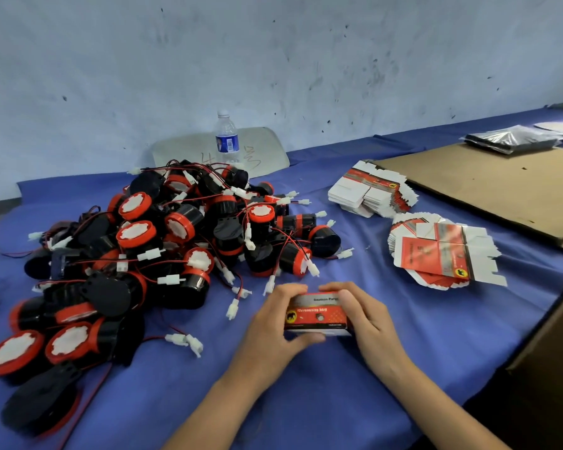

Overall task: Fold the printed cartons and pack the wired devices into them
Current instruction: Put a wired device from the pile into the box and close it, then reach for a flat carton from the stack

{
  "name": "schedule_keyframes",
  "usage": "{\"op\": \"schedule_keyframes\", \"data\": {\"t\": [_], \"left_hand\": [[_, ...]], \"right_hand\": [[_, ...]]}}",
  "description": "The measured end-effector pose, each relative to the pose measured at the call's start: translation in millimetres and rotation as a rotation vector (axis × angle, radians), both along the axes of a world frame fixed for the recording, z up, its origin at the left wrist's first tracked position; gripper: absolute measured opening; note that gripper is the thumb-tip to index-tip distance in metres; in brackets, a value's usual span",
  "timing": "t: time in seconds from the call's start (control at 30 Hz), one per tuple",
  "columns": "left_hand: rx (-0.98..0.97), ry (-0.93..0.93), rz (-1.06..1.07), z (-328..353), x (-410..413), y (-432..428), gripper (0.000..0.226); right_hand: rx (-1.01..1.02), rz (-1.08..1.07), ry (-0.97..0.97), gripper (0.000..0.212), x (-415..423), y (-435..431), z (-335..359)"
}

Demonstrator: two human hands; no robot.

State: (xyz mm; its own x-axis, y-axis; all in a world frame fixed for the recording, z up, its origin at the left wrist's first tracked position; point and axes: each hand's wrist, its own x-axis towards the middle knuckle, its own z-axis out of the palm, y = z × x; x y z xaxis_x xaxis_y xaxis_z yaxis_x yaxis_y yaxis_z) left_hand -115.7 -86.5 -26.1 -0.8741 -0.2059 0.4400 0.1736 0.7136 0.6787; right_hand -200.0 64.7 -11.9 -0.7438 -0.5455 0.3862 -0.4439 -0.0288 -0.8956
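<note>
A small red, white and grey printed carton (317,315) sits folded up into a box shape just above the blue table cover, near the front centre. My left hand (275,323) grips its left end, thumb under the front edge. My right hand (363,315) grips its right end, fingers curled over the top. A big heap of black-and-red wired devices (163,248) with white connectors lies to the left. Flat printed cartons lie in two stacks at the right, one near (442,254) and one farther back (371,193).
A water bottle (227,139) stands behind the heap by the wall. A large brown cardboard sheet (501,186) covers the table at far right, with dark plastic bags (511,139) beyond it. A cardboard box edge (553,326) rises at the right.
</note>
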Motion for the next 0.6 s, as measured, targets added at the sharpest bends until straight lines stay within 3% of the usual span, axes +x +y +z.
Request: {"op": "schedule_keyframes", "data": {"t": [0.17, 0.43, 0.53, 0.6], "left_hand": [[0.022, 0.001, -0.051, 2, 5, 7, 0.049], [0.076, -0.077, -0.025, 2, 3, 14, 0.056], [0.226, 0.019, 0.003, 4, 6, 15, 0.071], [0.323, 0.107, 0.036, 2, 6, 8, 0.083]], "right_hand": [[0.087, -0.054, 0.196, 0.046, 6, -1, -7], [0.090, -0.099, 0.105, 0.044, 4, -1, -1], [-0.050, -0.125, 0.002, 0.038, 9, 2, 17], [-0.277, -0.233, -0.126, 0.036, 6, 10, 44]]}}
